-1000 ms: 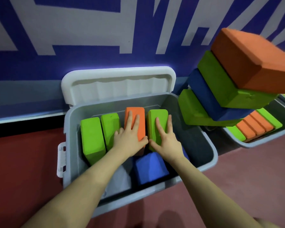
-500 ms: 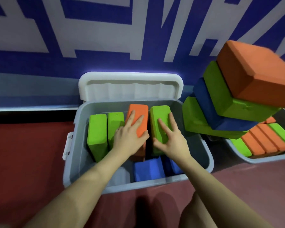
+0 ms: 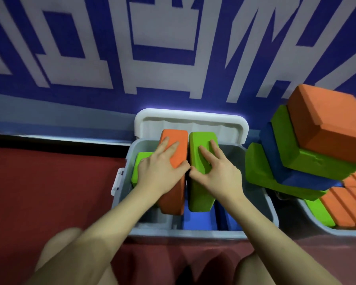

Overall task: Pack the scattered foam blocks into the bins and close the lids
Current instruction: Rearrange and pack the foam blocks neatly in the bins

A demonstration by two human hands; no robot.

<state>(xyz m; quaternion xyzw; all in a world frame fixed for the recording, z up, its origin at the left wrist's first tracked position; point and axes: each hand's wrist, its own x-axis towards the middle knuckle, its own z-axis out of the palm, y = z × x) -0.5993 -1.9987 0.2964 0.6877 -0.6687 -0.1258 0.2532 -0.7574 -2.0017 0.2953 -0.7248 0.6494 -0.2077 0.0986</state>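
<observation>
Orange block [image 3: 176, 153] gripped by left hand [image 3: 158, 173], green block [image 3: 201, 149] gripped by right hand [image 3: 218, 173], above grey bin [image 3: 269, 206]

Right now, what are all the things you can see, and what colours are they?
Grey bin: one, front centre, lid off.
White lid: one, leaning upright behind the grey bin.
Orange block: one, over the bin, under the left hand.
Green block: one, beside the orange block, under the right hand.
Other green block: one, standing at the bin's left side.
Blue blocks: at least one, low in the bin.
Stacked blocks: four, green, blue, green, orange, at right.
Second bin: one, grey, far right, holding orange and green blocks.
Left hand, right hand: one each.
</observation>
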